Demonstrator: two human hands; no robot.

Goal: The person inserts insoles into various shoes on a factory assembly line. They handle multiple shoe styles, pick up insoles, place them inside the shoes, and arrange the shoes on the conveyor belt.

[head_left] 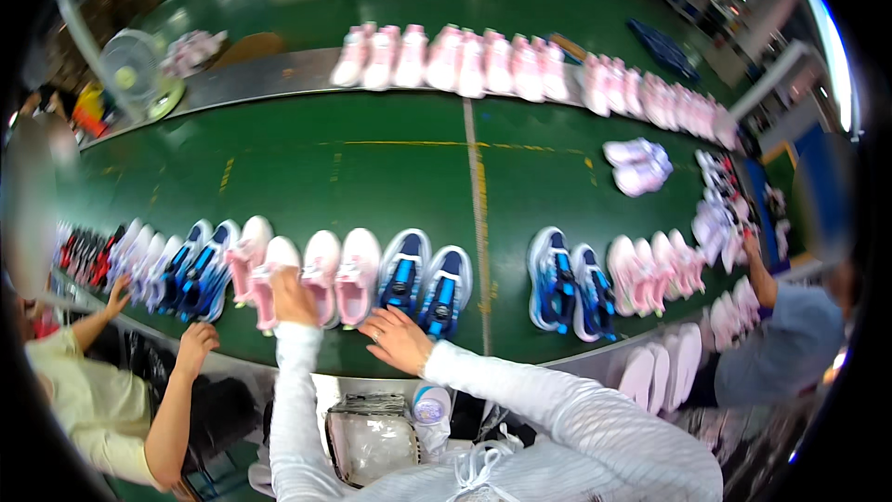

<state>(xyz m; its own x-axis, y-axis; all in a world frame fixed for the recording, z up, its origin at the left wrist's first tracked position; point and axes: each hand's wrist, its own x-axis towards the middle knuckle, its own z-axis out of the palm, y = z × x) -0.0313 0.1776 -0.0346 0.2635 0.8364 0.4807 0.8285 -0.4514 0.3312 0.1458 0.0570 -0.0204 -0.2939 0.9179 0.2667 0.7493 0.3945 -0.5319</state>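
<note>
My left hand (294, 299) is closed on a pink-and-white sneaker (281, 255) in the row at the near edge of the green table; its fingertips are partly hidden by blur. Beside that shoe stands another pink sneaker (249, 257), and to the right is a pink pair (356, 270). My right hand (398, 338), fingers spread, is over the table edge at the heel of a navy-and-blue sneaker (403, 270). Its mate (446, 292) stands just right of it. Nothing shows in the right hand.
More blue sneakers (552, 279) and pink ones (641, 270) stand to the right. Pink sneakers (469, 65) line a far ledge. People work at left (88, 390) and right (780, 339). A clear-lidded case (373, 446) lies below the edge. A fan (135, 70) stands far left.
</note>
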